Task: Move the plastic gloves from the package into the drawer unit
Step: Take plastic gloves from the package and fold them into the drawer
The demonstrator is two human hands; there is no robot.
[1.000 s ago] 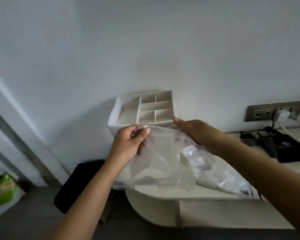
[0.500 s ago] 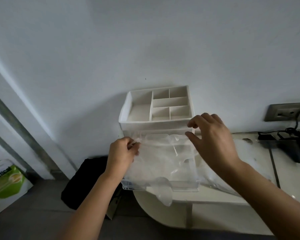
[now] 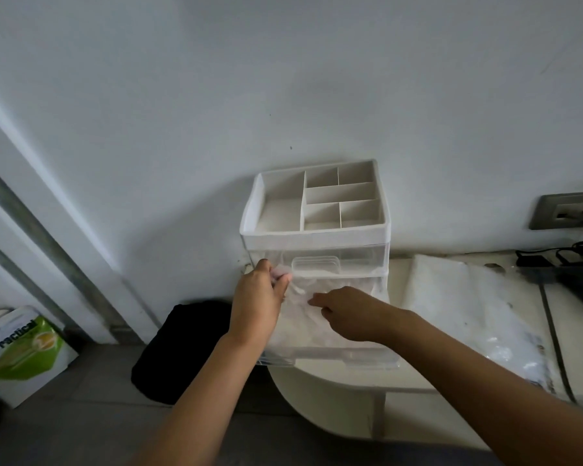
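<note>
Right now the plastic gloves (image 3: 349,284) are sitting crumpled in the pulled-out clear drawer (image 3: 334,358) of the drawer unit (image 3: 317,237), below the shut one. I'm pinching a bit of film w/ my left hand (image 3: 256,299) at the drawer's back-left corner, prob. to stop the floppy stack sliding over the rim. My right hand (image 3: 347,314) is lying on top, fingers bent down. Pinching or just pressing, can't tell. The package (image 3: 478,304) is lying slack on the tabletop (image 3: 320,381), off to the right. Clear-on-clear, so glove edges, count, and what's left in the package aren't readable.
</note>
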